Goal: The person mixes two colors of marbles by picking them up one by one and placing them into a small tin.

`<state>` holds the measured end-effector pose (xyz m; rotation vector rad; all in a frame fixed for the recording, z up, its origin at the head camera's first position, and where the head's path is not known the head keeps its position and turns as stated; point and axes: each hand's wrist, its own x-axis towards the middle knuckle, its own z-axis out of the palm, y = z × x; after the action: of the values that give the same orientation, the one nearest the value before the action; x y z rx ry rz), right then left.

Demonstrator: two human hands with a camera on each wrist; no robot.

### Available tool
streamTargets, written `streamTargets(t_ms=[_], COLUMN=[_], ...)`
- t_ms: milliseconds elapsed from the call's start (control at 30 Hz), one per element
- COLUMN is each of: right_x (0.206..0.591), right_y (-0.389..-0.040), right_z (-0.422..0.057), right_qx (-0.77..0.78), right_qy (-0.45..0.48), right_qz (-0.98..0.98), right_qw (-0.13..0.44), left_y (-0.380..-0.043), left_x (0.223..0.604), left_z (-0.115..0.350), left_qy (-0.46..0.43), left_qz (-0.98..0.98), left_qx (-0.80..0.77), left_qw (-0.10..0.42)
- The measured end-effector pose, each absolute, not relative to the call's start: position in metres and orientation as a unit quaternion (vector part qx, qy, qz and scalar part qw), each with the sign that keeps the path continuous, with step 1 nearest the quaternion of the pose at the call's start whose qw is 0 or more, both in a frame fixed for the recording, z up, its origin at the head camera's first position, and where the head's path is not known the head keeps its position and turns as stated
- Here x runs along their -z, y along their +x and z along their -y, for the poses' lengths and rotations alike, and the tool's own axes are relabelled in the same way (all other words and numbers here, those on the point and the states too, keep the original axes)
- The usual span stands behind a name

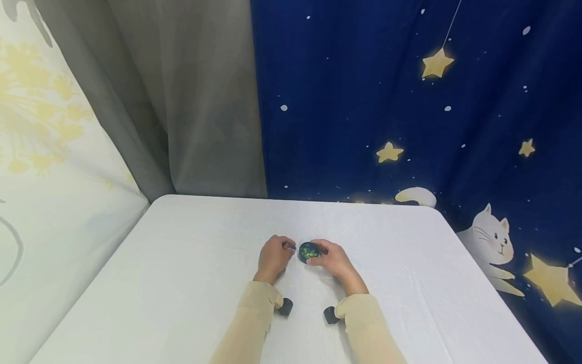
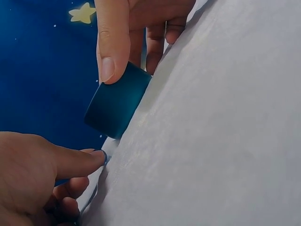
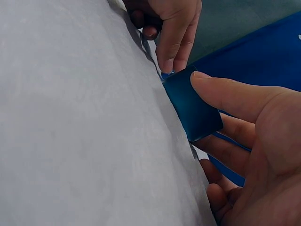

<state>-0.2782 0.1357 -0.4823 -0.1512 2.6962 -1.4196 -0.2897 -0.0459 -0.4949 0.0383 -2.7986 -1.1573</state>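
A short, round, dark teal container [image 1: 308, 252] stands on the white-covered table, shiny green and yellow flecks showing at its top. My right hand [image 1: 335, 261] grips it from the right, thumb on the near side and fingers behind. Its smooth teal side wall [image 3: 195, 104] fills the gap between thumb and fingers in the right wrist view. Just left of it, my left hand [image 1: 274, 257] pinches a small, shiny blue piece [image 3: 167, 75] between thumb and forefinger, low over the cloth. Fingertips hide most of that piece, so its kind is unclear.
White cloth covers the table [image 1: 182, 283], whose far edge meets a grey curtain [image 1: 213, 101] and a dark blue curtain [image 1: 336, 101] with stars and a cat. A black wrist device [image 1: 285, 307] sits at the left cuff, another [image 1: 331, 315] at the right.
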Motion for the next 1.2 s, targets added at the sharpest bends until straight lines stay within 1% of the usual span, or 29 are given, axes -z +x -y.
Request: streamTargets(t_ms=[600,867,1200], right_x=[0.483,0.483,0.484], right_y=[-0.278,-0.278,-0.279], right_z=[-0.136,-0.136,-0.135], right_qx=[0.47,0.468,0.466], right_qy=[-0.051,-0.053,-0.052], right_qz=[-0.88,-0.881,-0.882], right_qw=[0.04,0.039,0.04], left_y=[-0.293,-0.296,-0.294], left_x=[0.488,0.482,0.471], left_z=[0.048,0.049,0.048], left_qy=[0.021,0.007,0.019], left_qz=[0.897,0.89,0.874], left_qx=[0.438,0.449,0.48], left_qw=[0.057,0.075,0.079])
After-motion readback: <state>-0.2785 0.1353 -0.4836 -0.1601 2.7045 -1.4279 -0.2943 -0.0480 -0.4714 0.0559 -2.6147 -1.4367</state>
